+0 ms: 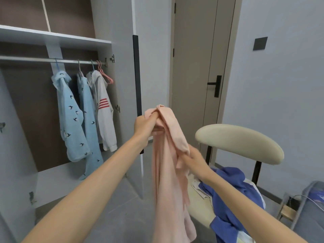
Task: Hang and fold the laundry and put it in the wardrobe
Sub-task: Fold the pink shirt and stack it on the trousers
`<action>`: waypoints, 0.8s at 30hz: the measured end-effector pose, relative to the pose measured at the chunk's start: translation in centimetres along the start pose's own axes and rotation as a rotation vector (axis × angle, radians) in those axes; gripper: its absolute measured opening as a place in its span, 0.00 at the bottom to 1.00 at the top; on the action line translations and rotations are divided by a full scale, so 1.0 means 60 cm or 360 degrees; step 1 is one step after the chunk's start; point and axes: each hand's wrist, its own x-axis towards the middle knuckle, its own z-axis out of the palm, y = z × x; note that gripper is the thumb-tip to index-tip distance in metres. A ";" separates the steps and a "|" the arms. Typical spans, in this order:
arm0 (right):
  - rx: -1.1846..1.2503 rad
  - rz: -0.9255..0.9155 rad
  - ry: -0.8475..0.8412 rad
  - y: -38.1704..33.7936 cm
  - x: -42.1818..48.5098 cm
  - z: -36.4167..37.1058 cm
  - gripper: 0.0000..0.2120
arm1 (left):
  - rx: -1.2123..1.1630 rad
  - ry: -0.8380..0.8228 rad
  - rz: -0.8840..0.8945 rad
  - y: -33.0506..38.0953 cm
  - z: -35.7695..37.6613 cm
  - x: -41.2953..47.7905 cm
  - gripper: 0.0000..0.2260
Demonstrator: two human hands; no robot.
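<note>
The left hand [145,124] is gripping the bunched top of the pink garment [166,181] and the right hand [195,159] is clutching a fold lower down, while it is hanging limp in front of the open wardrobe [52,37], probably light, soft and best held by its shoulders.

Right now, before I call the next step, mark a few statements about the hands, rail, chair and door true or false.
1. Both the left hand and the right hand grip the pink garment. True.
2. The wardrobe rail is bare. False: hung clothes and empty pink hangers are on it.
3. A blue garment lies on the chair. True.
4. The door stands open. False: it is shut.
</note>
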 end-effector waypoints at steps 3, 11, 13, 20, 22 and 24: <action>0.0085 0.0004 0.0378 -0.032 0.028 -0.039 0.10 | -0.0045 0.0037 0.0037 0.000 -0.032 0.008 0.04; -0.0040 -0.0182 0.0226 -0.141 0.087 -0.074 0.06 | 0.1047 0.0200 0.0578 -0.019 -0.047 -0.008 0.20; -0.0078 -0.0138 0.0079 -0.153 0.093 -0.075 0.05 | 0.1074 -0.0073 0.0905 -0.006 -0.044 -0.021 0.24; -0.0105 -0.0028 -0.0062 -0.161 0.091 -0.087 0.07 | 0.1234 -0.0618 0.0894 -0.002 -0.029 -0.047 0.10; -0.0106 0.0005 -0.0092 -0.158 0.084 -0.093 0.08 | 0.1108 -0.0566 0.0801 -0.004 -0.021 -0.046 0.08; -0.0021 0.0072 -0.0213 -0.149 0.073 -0.100 0.14 | 0.0899 -0.0401 0.0688 0.000 -0.016 -0.043 0.11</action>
